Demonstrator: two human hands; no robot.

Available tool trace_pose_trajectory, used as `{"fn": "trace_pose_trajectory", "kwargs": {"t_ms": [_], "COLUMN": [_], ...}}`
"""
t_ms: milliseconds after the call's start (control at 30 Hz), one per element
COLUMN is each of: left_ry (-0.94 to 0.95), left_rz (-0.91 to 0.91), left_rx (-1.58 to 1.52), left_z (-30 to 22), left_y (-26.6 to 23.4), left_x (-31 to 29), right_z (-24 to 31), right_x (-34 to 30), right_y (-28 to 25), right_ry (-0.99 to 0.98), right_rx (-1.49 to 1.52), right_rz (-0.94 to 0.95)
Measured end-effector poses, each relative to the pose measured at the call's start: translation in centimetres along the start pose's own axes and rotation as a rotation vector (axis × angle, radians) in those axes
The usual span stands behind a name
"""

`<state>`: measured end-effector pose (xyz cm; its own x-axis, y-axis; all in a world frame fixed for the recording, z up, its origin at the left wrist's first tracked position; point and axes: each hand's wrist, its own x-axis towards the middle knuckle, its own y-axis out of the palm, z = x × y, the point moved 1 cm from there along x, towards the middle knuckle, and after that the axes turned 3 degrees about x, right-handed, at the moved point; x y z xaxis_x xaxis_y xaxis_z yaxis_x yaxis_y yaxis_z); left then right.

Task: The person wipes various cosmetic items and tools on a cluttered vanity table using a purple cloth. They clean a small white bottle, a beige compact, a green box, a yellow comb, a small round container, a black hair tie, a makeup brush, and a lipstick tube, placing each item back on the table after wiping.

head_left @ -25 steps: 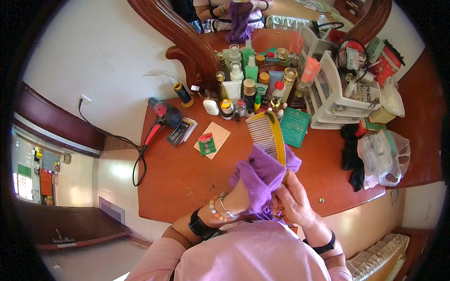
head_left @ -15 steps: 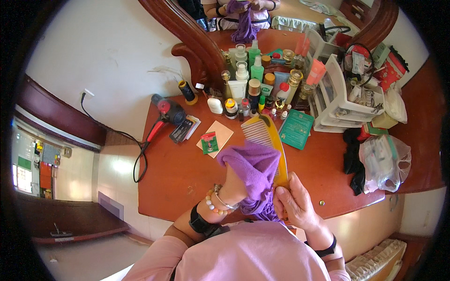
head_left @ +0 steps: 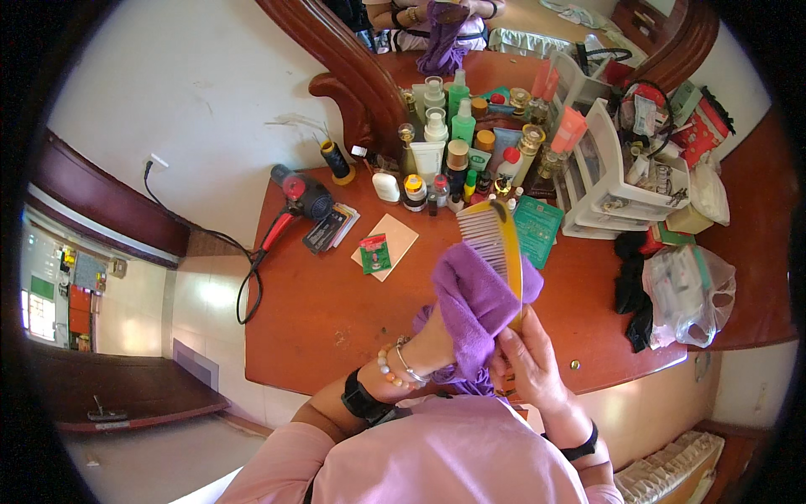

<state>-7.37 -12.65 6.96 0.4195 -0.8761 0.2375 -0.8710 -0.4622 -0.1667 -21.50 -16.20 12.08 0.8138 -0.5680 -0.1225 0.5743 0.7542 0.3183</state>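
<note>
A yellow comb [head_left: 506, 244] with pale teeth stands tilted over the dressing table, teeth to the left. My right hand [head_left: 535, 357] is closed round its lower end, the thumb along the handle. A purple cloth [head_left: 474, 294] drapes over my left hand [head_left: 434, 343] and folds round the middle of the comb, showing on both sides of it. The left fingers are hidden under the cloth, which they press against the comb. The rest of the cloth hangs in folds below, close to my pink top.
Several bottles and jars [head_left: 457, 155] crowd the table's back, below a mirror [head_left: 537, 29]. At left lie a hair dryer [head_left: 306, 200] and a green sachet [head_left: 375, 252] on a pale card. A white drawer unit [head_left: 600, 185] and a plastic bag [head_left: 688, 290] stand right.
My left hand and the cloth have moved right, and the cloth now folds round the comb to its far side. The comb has shifted slightly right in my right hand.
</note>
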Motion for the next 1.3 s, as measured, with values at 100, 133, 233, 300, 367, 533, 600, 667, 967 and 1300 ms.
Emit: {"fn": "trace_pose_trajectory", "kwargs": {"t_ms": [100,133,233,300,367,533,600,667,967,1300], "left_ry": [0.005,0.107,0.058,0.087,0.05,0.349,0.55,0.585,0.622,0.477], "left_rz": [0.073,-0.02,-0.15,-0.22,-0.233,-0.268,-0.202,-0.179,-0.198,-0.132], "left_rx": [0.213,0.218,0.196,0.213,0.189,0.688,0.942,0.922,0.973,1.018], "left_z": [-1.4,-2.0,-2.5,-2.1,-2.2,-2.4,-3.3,-3.8,-4.4,-5.3], "left_y": [-1.3,-1.2,-1.0,-1.3,-1.4,-2.4,-3.5,-4.2,-5.7,-6.1], "left_x": [0.7,0.9,1.6,1.8,1.8,1.5,1.0,1.1,-0.1,-0.5], "right_z": [-0.1,-0.2,0.9,1.0,0.8,1.4,1.4,1.3,0.7,0.3], "right_x": [-0.2,-0.3,-0.3,-0.2,-0.2,0.1,0.3,0.5,1.3,1.4], "right_y": [0.0,-0.1,-0.1,-0.1,-0.1,0.0,-0.3,-0.6,-0.8,-0.5], "right_ry": [-0.001,-0.008,0.007,0.012,0.024,0.055,0.082,0.107,0.147,0.155], "right_rx": [-0.07,-0.095,-0.125,-0.131,-0.117,0.054,0.116,0.167,0.292,0.321], "right_rz": [0.022,0.034,0.059,0.076,0.081,0.16,0.206,0.254,0.316,0.291]}}
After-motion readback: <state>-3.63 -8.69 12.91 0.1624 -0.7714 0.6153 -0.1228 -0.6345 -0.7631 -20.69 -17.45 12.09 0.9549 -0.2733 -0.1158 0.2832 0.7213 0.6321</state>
